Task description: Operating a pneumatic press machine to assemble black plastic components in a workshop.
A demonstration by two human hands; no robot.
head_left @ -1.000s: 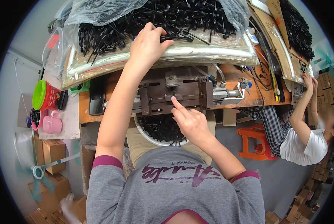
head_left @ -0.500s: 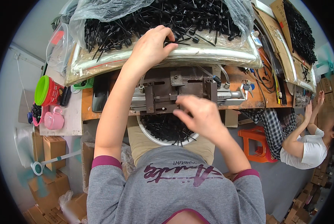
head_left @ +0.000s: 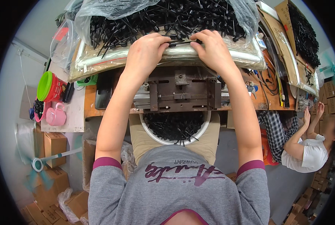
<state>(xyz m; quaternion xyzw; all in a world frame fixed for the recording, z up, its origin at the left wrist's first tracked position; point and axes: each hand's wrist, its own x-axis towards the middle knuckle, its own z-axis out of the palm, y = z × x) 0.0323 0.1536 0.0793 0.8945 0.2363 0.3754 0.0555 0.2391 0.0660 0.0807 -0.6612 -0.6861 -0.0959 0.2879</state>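
Note:
A thin black rod-like piece (head_left: 181, 43) with thicker ends spans the gap between my hands at the near edge of a heap of similar black pieces (head_left: 167, 20). My left hand (head_left: 146, 52) pinches its left end between thumb and fingers. At its right end, my right hand (head_left: 214, 51) is closed on it in the same way. The heap lies on a plastic-covered tray with a white rim (head_left: 175, 55). Below the hands, a dark metal fixture (head_left: 182, 98) is mounted on the bench, its slot showing no black piece. A white tub (head_left: 148, 132) of black pieces sits between my legs.
Clear plastic sheeting (head_left: 115, 11) drapes over the tray's far side. Cables and keys (head_left: 252, 87) lie right of the fixture. A green-and-red bucket (head_left: 49, 88) and a pink cup (head_left: 56, 114) stand at left. Another person (head_left: 304, 150) works at far right.
My right hand has moved from above the fixture forward to the tray edge and now grips the piece's right end. The left hand stays at the heap.

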